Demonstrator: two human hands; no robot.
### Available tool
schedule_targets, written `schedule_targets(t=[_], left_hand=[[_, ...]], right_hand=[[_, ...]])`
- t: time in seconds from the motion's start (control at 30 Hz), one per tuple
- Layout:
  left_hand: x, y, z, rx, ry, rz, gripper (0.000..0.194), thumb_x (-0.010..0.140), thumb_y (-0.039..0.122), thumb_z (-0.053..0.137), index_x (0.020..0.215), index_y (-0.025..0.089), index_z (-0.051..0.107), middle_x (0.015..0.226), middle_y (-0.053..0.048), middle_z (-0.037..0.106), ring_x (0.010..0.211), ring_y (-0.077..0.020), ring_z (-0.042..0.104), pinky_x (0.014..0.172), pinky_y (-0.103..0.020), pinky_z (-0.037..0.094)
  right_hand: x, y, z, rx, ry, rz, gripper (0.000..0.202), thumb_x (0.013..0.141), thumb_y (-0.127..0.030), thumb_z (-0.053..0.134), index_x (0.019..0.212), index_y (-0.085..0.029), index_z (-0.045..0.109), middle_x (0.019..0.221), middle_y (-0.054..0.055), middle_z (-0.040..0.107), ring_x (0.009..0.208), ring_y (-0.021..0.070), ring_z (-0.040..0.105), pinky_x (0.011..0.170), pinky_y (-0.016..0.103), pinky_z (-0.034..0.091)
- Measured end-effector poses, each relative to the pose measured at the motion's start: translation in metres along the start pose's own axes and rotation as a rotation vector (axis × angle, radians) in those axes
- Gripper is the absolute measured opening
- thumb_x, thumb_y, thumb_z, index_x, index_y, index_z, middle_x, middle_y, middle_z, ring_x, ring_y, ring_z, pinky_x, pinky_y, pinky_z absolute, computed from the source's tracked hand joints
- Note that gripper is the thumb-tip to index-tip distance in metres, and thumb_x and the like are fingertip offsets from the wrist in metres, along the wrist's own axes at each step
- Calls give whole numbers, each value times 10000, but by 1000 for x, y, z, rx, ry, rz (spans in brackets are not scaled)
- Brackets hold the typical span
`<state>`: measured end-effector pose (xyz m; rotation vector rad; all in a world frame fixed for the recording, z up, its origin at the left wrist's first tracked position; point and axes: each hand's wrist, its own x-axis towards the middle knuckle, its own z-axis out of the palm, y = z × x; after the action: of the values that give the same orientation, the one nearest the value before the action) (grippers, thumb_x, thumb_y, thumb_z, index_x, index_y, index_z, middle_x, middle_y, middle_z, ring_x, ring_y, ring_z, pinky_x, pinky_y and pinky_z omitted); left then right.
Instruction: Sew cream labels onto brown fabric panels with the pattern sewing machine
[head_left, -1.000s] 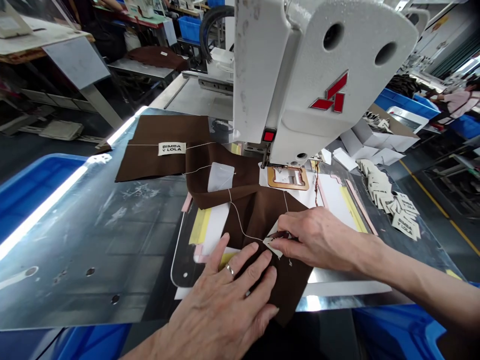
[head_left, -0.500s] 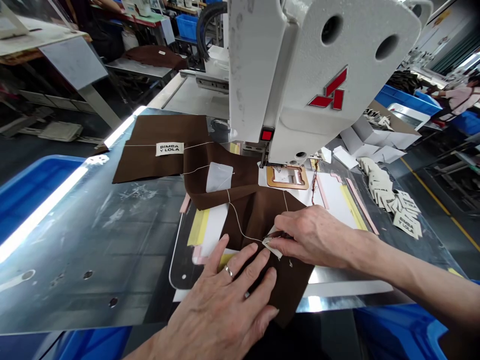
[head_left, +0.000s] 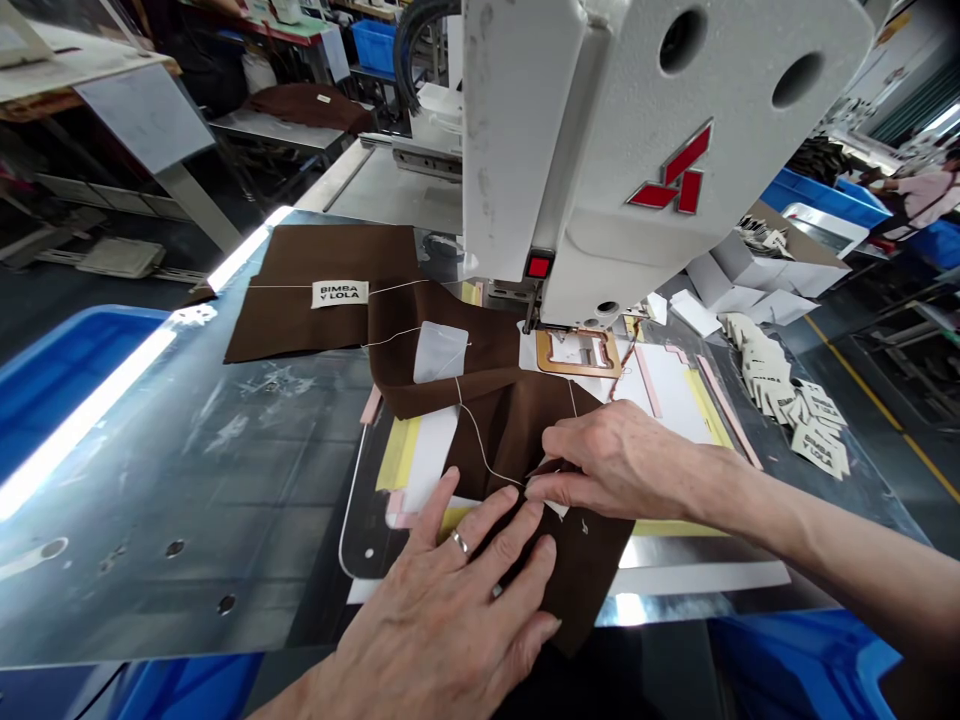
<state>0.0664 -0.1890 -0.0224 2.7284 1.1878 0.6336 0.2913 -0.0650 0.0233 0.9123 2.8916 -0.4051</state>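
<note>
With my left hand I am spreading the fingers, released, over the brown fabric, which is lying beneath them on the bench. With my right hand I am clenching the fingers together against the fabric, just beside the left fingertips. They are covering most of a pale tag, and I cannot tell what they are gripping. The fabric is looking smooth and dark, bending into folds, trailing white thread and carrying a "BIMBA Y LOLA" label.
</note>
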Motion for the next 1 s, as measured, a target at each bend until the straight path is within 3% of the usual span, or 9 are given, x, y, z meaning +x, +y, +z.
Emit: schedule_targets(t=[0.1,0.3,0.4,0.53,0.63,0.73,0.83,0.9,1.0], left_hand=[[-1,2,2,-13,5,-17,378,1047,488,636,1349,262,664,1420,7,684,1374,-212,572,1337,-457,75],[-1,6,5,3,9,-36,358,1054,488,623,1335,271,676,1425,6,685,1374,-221,580,1334,-488,57],[-2,6,7,16,23,-37,352,1050,468,637,1338,269,675,1421,10,690,1350,-227,598,1333,-512,51],[-1,2,6,25,27,5,342,1065,444,606,1339,250,670,1442,8,678,1340,-225,605,1339,-505,8],[-2,-1,2,37,11,30,333,1089,416,544,1359,255,656,1466,16,660,1371,-215,583,1345,-471,-7],[-4,-2,-5,19,15,63,329,1082,400,561,1362,255,656,1482,17,645,1393,-209,562,1349,-428,24],[-6,-7,-13,-111,104,24,273,1079,256,556,1321,223,678,1467,-17,648,1358,-203,579,1314,-410,215],[-1,-15,-19,-164,142,-44,296,1070,142,508,1306,193,679,1459,-58,640,1265,-205,621,1199,-400,390],[16,-33,-25,-35,63,-81,402,1075,117,460,1459,170,567,1564,-119,532,1229,-249,627,1071,-433,480]], right_hand=[[3,-3,9,28,59,73,404,1019,-510,601,786,-179,595,676,2,636,570,124,504,567,286,237],[2,-12,14,260,121,271,397,865,-481,696,647,-200,522,536,-59,468,505,91,362,527,248,256],[0,-13,4,516,108,347,447,872,-520,687,622,-208,487,530,-66,425,503,92,364,497,242,268],[-3,-10,-21,837,278,295,587,965,-635,609,606,-207,429,592,-53,419,546,93,365,498,251,287],[-6,-5,-34,736,257,247,557,956,-645,660,669,-194,506,652,-48,474,574,92,395,516,248,317],[-13,-4,-31,553,185,293,431,925,-622,729,893,-201,643,690,-54,544,593,106,468,548,242,368],[-23,-5,-15,380,159,288,364,958,-499,733,1158,-202,663,680,-60,587,577,126,522,587,258,399],[-30,-6,-3,308,155,245,347,1001,-414,677,1262,-187,642,717,-39,637,580,140,570,606,271,418],[-37,-6,13,231,202,196,409,1019,-379,649,1371,-180,586,900,29,745,687,185,693,648,293,465]])
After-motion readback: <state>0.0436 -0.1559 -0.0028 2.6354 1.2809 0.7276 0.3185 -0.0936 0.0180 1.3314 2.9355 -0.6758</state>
